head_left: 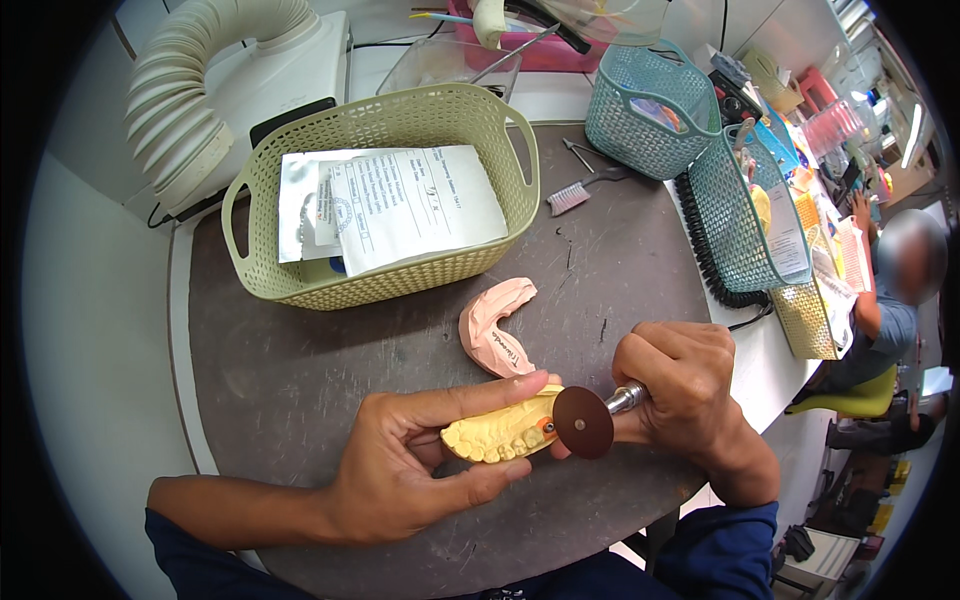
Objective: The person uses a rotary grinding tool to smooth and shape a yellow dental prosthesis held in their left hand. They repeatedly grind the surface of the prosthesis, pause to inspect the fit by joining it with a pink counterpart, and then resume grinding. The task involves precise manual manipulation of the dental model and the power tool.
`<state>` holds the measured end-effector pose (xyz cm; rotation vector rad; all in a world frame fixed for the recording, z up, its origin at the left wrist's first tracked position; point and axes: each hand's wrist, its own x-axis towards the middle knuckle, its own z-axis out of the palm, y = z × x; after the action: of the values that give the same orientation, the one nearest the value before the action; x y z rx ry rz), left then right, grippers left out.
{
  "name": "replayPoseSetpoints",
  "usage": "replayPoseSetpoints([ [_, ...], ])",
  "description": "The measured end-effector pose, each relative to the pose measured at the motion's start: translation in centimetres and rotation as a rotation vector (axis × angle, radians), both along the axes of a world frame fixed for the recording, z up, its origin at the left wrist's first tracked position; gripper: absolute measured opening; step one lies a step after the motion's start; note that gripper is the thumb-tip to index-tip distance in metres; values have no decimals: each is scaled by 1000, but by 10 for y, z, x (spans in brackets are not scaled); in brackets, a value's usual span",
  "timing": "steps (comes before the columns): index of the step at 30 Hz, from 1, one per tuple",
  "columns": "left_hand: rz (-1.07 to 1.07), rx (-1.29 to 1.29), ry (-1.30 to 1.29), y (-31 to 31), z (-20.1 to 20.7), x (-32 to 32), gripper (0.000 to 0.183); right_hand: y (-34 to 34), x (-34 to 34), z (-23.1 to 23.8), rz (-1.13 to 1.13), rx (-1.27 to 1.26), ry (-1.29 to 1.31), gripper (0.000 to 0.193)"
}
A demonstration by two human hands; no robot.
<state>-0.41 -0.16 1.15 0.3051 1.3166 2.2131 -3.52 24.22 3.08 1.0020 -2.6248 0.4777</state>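
Observation:
My left hand (420, 455) grips a yellow dental cast (495, 432) between thumb and fingers, its row of teeth toward me. A small metal piece with an orange ring (548, 427) sits at the cast's right end. My right hand (680, 385) is closed around a silver rotary handpiece (628, 396). On its tip is a dark brown cutting disc (584, 423), overlapping the cast's right end in this view; whether they touch I cannot tell. Just beyond lies a pink curved dental cast (492, 325) with handwriting on it.
A green basket (375, 290) with papers (420, 205) and a silver packet stands at the far left. A small brush (570, 198) lies beyond the pink cast. Blue baskets (650, 120) and a black bristle brush (700, 245) line the right edge. A person (890, 290) sits farther right.

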Motion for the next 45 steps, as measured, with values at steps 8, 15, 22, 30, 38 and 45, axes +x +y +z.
replayPoseSetpoints([
  [8,8,-3,45,0,-3,0,55,0,0,-2,10,-8,1,61],
  [15,10,-11,73,0,-4,0,53,1,-1,-2,31,-3,1,60],
  [22,2,-28,92,-1,-6,0,54,0,-1,-3,34,4,7,61],
  [30,-6,-30,54,-1,-3,-1,55,0,-1,-2,5,-3,21,60],
  [38,1,5,37,0,-4,-1,55,0,0,-2,-2,4,10,60],
  [45,-10,-16,61,-1,-5,-1,56,-1,-1,-3,17,-2,10,61],
])
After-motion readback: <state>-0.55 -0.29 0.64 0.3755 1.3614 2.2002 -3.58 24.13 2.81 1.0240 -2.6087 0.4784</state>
